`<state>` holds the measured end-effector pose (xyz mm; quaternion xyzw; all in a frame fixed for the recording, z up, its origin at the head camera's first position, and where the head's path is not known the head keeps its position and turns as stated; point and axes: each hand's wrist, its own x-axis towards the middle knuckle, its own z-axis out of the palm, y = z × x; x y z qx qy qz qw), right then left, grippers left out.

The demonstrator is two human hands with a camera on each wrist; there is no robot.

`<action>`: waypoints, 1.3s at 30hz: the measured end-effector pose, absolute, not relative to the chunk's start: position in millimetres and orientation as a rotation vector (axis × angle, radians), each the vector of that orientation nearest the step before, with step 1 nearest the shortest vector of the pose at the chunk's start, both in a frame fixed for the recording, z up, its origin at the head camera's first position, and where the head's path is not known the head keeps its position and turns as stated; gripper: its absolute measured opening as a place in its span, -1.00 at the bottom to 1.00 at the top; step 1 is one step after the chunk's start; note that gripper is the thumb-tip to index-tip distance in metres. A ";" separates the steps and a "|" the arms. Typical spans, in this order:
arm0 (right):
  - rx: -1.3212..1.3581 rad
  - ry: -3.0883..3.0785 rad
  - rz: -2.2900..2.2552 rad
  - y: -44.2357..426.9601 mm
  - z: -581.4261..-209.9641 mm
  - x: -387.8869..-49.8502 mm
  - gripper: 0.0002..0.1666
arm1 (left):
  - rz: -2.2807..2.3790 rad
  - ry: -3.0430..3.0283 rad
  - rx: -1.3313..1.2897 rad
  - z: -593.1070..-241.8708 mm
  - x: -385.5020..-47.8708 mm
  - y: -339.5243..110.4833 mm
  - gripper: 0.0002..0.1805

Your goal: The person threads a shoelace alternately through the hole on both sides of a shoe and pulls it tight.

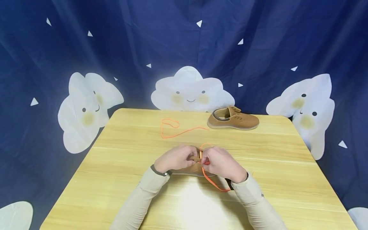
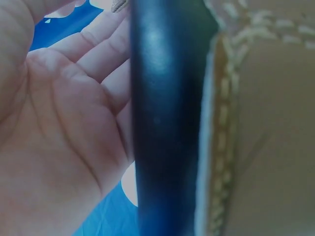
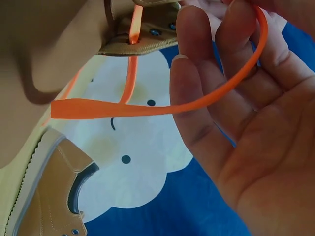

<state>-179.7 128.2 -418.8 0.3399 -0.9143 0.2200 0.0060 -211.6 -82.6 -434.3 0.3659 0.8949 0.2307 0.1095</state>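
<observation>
Loose orange lace (image 1: 187, 130) curls over the far part of the table (image 1: 100, 179), left of centre. Nearer, the left hand (image 1: 176, 157) pinches the eyelet flap (image 1: 194, 158) of the near shoe (image 1: 189, 171), which lies beneath both hands with its long axis running left to right. A threaded lace (image 3: 147, 110), also orange, passes through an eyelet there. Just right of the flap, the right hand (image 1: 222, 162) has its fingertips together on that strand; it is the nearer hand to it, the eyelets immediately leftward. Rightmost, by the far edge, the far shoe (image 1: 238, 121) stands upright.
</observation>
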 end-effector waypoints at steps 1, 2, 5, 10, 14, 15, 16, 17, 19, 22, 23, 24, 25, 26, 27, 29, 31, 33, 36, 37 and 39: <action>1.059 -2.864 0.683 127.6 -419.5 -179.7 -0.71 | 0.683 2.628 1.081 -434.5 -211.7 -82.5 -0.82; 1.054 -2.865 0.681 127.1 -420.1 -179.7 -0.70 | 0.684 2.626 1.087 -434.7 -211.8 -82.5 -0.81; 1.042 -2.874 0.685 126.1 -421.1 -179.7 -0.63 | 0.685 2.618 1.107 -434.8 -212.2 -82.1 -0.82; 1.021 -2.876 0.691 126.0 -421.8 -179.7 -0.56 | 0.675 2.619 1.108 -434.1 -212.1 -82.2 -0.85; 1.015 -2.872 0.671 125.6 -422.3 -180.1 -0.49 | 0.682 2.611 1.095 -433.6 -211.7 -82.6 -0.88; 1.015 -2.874 0.662 125.4 -422.5 -180.2 -0.48 | 0.686 2.609 1.093 -433.5 -211.6 -82.8 -0.88; 1.016 -2.878 0.652 125.1 -422.5 -180.3 -0.47 | 0.689 2.607 1.092 -433.4 -211.5 -82.9 -0.88; 1.017 -2.882 0.641 124.8 -422.7 -180.4 -0.46 | 0.688 2.607 1.091 -433.3 -211.3 -83.2 -0.88; 1.019 -2.888 0.623 124.1 -422.9 -180.4 -0.45 | 0.688 2.607 1.091 -433.2 -211.3 -83.6 -0.87; 1.020 -2.900 0.604 122.7 -423.4 -180.1 -0.45 | 0.696 2.601 1.099 -433.8 -211.9 -83.9 -0.86; 1.019 -2.901 0.600 122.1 -423.6 -179.8 -0.45 | 0.696 2.599 1.102 -434.2 -212.2 -84.0 -0.86; 1.020 -2.900 0.596 121.6 -423.9 -179.6 -0.45 | 0.697 2.597 1.106 -434.6 -212.7 -84.0 -0.85; 1.022 -2.899 0.588 121.1 -424.4 -179.4 -0.44 | 0.698 2.594 1.110 -434.9 -213.0 -84.0 -0.85; 1.026 -2.894 0.583 120.5 -424.7 -179.0 -0.44 | 0.701 2.591 1.115 -435.1 -213.3 -83.9 -0.85; 1.029 -2.888 0.574 119.9 -425.4 -178.7 -0.44 | 0.704 2.588 1.121 -435.4 -213.5 -83.8 -0.85; 1.040 -2.871 0.557 118.4 -427.0 -178.2 -0.45 | 0.699 2.588 1.120 -435.1 -213.5 -83.8 -0.83; 1.048 -2.859 0.545 116.5 -428.5 -177.8 -0.46 | 0.695 2.587 1.118 -434.7 -213.3 -83.7 -0.81; 1.049 -2.851 0.532 114.8 -429.7 -177.4 -0.47 | 0.694 2.578 1.122 -434.6 -212.9 -83.8 -0.78; 1.039 -2.840 0.506 112.4 -431.2 -176.9 -0.45 | 0.706 2.543 1.124 -434.5 -212.2 -84.2 -0.76; 1.035 -2.838 0.490 111.9 -432.1 -176.7 -0.42 | 0.716 2.526 1.127 -434.9 -212.2 -84.3 -0.77; 1.036 -2.832 0.475 110.6 -433.5 -176.3 -0.37 | 0.725 2.499 1.129 -435.4 -212.5 -84.4 -0.82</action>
